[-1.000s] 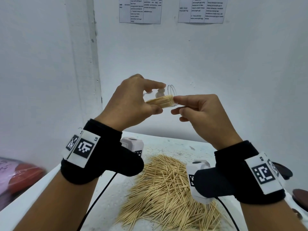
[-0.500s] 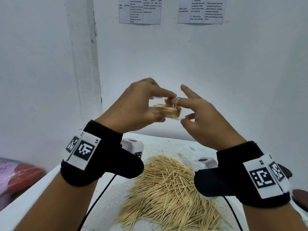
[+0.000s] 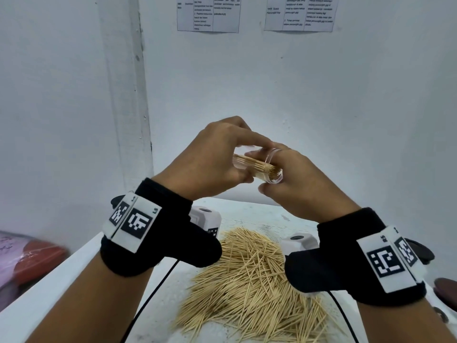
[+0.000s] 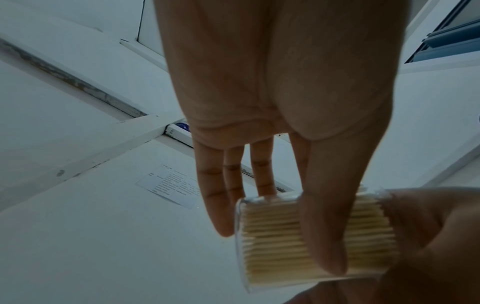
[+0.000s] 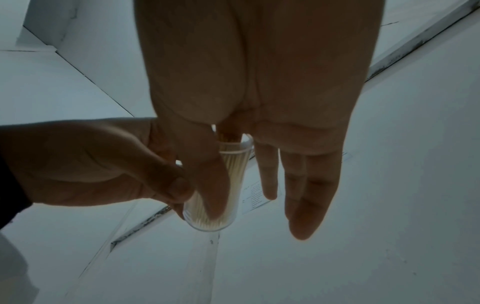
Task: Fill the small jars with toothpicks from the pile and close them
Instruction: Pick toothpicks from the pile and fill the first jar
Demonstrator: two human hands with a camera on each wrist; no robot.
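A small clear jar (image 3: 257, 167) packed with toothpicks lies nearly level in the air above the table, its mouth towards my right hand. My left hand (image 3: 222, 157) pinches its body, thumb (image 4: 324, 226) across the front and fingers behind. My right hand (image 3: 291, 174) holds the mouth end, with the thumb (image 5: 207, 181) lying along the jar (image 5: 231, 170). A clear round lid (image 3: 272, 155) stands up at the mouth, by the right index finger. The loose toothpick pile (image 3: 247, 288) lies on the white table (image 3: 74, 268) below both wrists.
White walls close off the back and left, with two printed sheets (image 3: 207, 13) taped high up. A red and pink bag (image 3: 24, 263) lies off the table's left edge. Dark round objects (image 3: 445, 288) sit at the far right.
Both hands have come down a little. The jar has tipped so its mouth faces me. My right hand went from pinching the toothpick ends to holding the jar's mouth end.
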